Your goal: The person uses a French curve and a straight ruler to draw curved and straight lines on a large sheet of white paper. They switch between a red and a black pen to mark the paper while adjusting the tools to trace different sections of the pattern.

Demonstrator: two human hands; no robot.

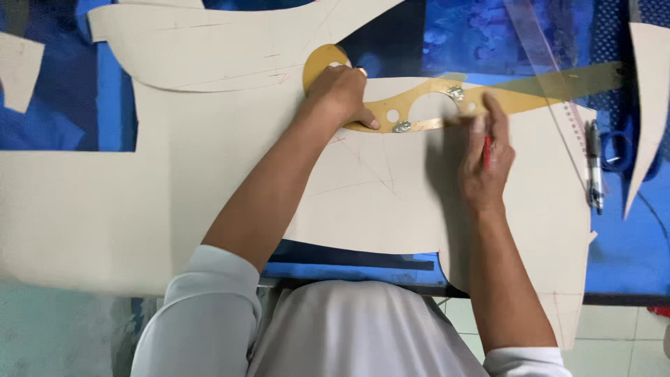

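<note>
Yellow translucent curve template (433, 105), flat, with round cut-outs and metal rivets, lies on matte cream pattern paper (209, 153) over blue fabric (628, 244). Your left hand (342, 94) presses palm-down on template's left end, fingers curled, thumb along its lower edge. Your right hand (486, 164) closed round red pencil (486, 150), index finger stretched up to template's edge. Both forearms reach forward. Clear straight ruler (558, 77) lies right.

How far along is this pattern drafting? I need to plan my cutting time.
Done: the large paper pattern piece is cut out and carries several drawn lines. In hand: the left hand pins the yellow French curve while the right hand marks with a red pencil. What is left cannot be told.
</note>
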